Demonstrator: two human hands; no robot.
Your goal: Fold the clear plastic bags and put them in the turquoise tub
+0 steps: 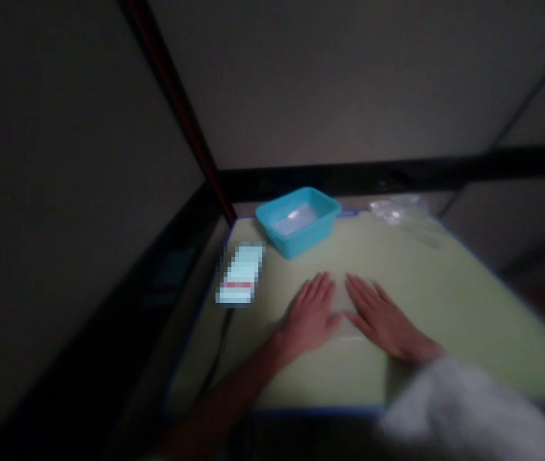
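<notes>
Palm down on the pale yellow-green tabletop [310, 390], my left hand [311, 315] lies flat with its fingers stretched forward. My right hand [382, 317] rests flat beside it, angled inward, and the thumbs come close to each other. Between and under the hands is a faint, see-through sheet [349, 337], of which only a pale lower edge shows; the blur hides what it is exactly. Neither hand is wrapped round anything. Beyond the left hand stands a turquoise plastic basket [308, 240] with something pale and shiny inside.
A lit phone [242, 274], pixelated, lies left of my left hand, with a dark cable [219, 352] running toward me. Crumpled clear plastic [397, 210] sits at the back right. Behind the table rises a grey wall [349, 83] with a dark band.
</notes>
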